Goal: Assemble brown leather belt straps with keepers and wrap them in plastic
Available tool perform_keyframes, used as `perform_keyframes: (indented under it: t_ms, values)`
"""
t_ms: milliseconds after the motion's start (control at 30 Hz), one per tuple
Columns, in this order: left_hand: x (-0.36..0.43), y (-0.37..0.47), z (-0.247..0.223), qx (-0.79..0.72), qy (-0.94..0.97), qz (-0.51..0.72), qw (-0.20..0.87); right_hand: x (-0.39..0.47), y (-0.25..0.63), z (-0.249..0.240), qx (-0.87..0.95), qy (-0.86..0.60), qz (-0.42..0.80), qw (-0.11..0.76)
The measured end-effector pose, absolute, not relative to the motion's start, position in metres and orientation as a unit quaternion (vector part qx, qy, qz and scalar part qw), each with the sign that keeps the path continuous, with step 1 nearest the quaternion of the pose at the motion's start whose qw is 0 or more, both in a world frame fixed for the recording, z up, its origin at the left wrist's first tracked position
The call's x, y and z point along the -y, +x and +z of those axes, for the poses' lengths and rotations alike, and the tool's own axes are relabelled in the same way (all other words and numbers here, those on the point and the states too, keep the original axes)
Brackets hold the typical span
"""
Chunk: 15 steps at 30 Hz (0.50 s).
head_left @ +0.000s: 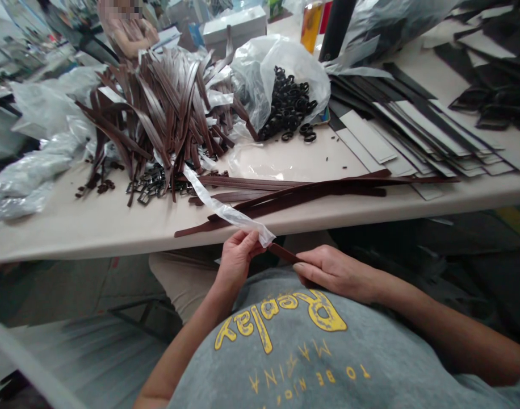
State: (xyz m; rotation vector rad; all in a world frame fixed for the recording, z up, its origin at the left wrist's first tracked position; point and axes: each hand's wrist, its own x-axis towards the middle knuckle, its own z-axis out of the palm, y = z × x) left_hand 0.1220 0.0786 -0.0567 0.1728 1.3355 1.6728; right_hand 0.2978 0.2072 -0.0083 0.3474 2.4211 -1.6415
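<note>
My left hand pinches the end of a long, narrow translucent plastic sleeve, which trails up across the table edge towards a heap of straps. My right hand is closed around a dark brown leather strap, whose far end meets the sleeve's mouth at my left fingertips. Whether the tip is inside the sleeve, I cannot tell. Several loose brown straps lie along the table just beyond my hands. Metal buckles are piled under the strap heap.
The pale table has its front edge just past my hands. On it, a plastic bag spills black strap loops. Black-and-white strips are stacked at the right. Across the table is another person.
</note>
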Motion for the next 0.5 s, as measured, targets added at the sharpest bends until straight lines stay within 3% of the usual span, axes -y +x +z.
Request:
perform_keyframes:
  t_ms: [500]
  values:
    - [-0.076,0.125,-0.057,-0.544,0.118,0.659,0.506,-0.207,0.274,-0.026,-0.755,0.169,-0.625,0.099]
